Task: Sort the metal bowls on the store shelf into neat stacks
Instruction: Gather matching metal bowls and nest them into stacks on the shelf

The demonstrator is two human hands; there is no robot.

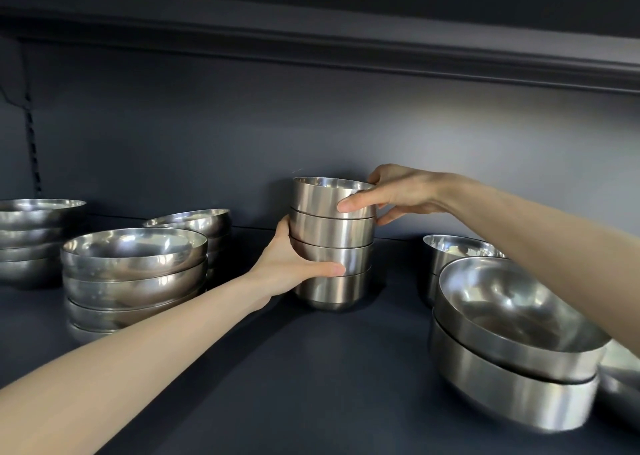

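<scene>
Both my hands are on a stack of four small metal bowls (334,243) standing mid-way along a dark store shelf (311,368), close to the back wall. My left hand (294,259) is clamped round the lower bowls with the thumb across the front. My right hand (398,193) pinches the top bowl (322,196), thumb on its wall and fingers over the far rim. The top bowl looks nested but, to my eye, sits a touch off line, so I judge the step to be squaring the column. To do that well I should brace low with the left, level the top bowl with the right, then release gently so the slick steel does not slide. A stack of wide bowls (135,274) stands to the left and two large nested bowls (512,361) sit to the right, both well apart from the column.
</scene>
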